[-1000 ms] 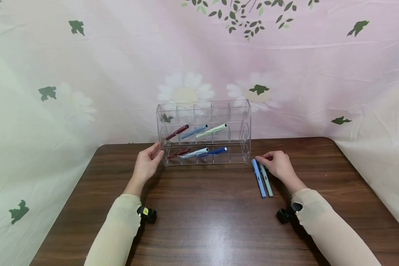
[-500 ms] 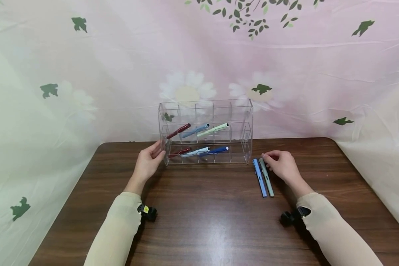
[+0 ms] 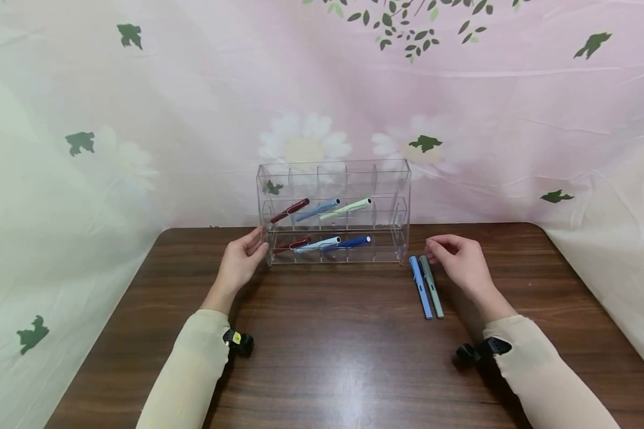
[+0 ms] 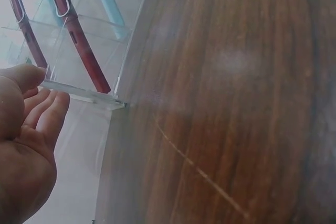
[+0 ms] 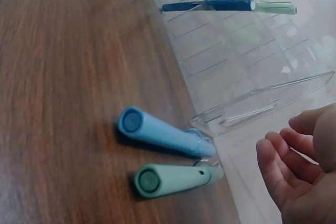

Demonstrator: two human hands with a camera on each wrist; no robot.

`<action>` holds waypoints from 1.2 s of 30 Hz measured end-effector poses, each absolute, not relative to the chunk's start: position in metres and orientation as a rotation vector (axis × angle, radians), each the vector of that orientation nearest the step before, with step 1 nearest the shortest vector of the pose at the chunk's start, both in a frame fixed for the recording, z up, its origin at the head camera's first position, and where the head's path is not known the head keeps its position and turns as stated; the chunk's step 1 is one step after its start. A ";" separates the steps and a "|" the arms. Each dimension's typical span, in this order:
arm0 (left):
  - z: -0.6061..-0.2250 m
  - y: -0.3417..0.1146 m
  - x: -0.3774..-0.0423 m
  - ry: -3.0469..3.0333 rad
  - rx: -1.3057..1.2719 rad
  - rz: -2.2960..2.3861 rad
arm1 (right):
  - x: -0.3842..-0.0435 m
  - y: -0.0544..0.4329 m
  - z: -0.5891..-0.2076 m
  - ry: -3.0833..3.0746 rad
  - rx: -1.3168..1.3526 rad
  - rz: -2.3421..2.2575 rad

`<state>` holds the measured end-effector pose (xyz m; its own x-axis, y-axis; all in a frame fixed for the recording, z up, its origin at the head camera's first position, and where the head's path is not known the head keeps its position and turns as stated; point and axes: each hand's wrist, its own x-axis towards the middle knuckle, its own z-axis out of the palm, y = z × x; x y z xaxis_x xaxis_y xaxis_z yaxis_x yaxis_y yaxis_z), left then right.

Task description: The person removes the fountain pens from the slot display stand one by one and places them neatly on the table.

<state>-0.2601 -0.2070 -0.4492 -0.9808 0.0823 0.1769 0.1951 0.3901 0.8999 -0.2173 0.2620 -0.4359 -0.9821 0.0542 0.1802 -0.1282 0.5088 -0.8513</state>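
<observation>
A clear acrylic pen rack [image 3: 390, 239] with two tiers of compartments stands at the back of the table. My left hand [image 3: 240, 262] holds its left side, thumb at the front edge and fingers along the outside. Two dark red pens [image 4: 86, 56], several blue pens and a pale green pen [image 3: 349, 208] lean in the rack's left and middle compartments. To the right of the rack, a blue pen [image 3: 421, 289] and a grey-green pen [image 3: 432, 289] lie side by side on the table. My right hand [image 3: 464, 262] hovers past their capped ends, fingers loosely bent, with nothing in them.
The brown wooden table [image 3: 322, 333] has rounded back corners. A printed cloth backdrop [image 3: 204, 119] with flowers and leaves hangs right behind the rack. The rack's right-hand compartments hold no pens.
My right hand has let go of the grey-green pen and drawn back a little to the right and up. The left hand keeps its place on the rack.
</observation>
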 end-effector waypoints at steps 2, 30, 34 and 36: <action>-0.449 -0.207 -0.260 -2.529 -0.261 -1.663 | -0.217 0.261 -0.434 -2.532 0.083 1.510; -0.451 -0.205 -0.257 -2.533 -0.197 -1.657 | -0.215 0.211 -0.412 -2.434 0.370 1.672; -0.451 -0.205 -0.257 -2.530 -0.203 -1.657 | -0.218 0.204 -0.415 -2.447 0.398 1.635; -0.451 -0.205 -0.257 -2.521 -0.206 -1.671 | -0.219 0.200 -0.415 -2.455 0.408 1.631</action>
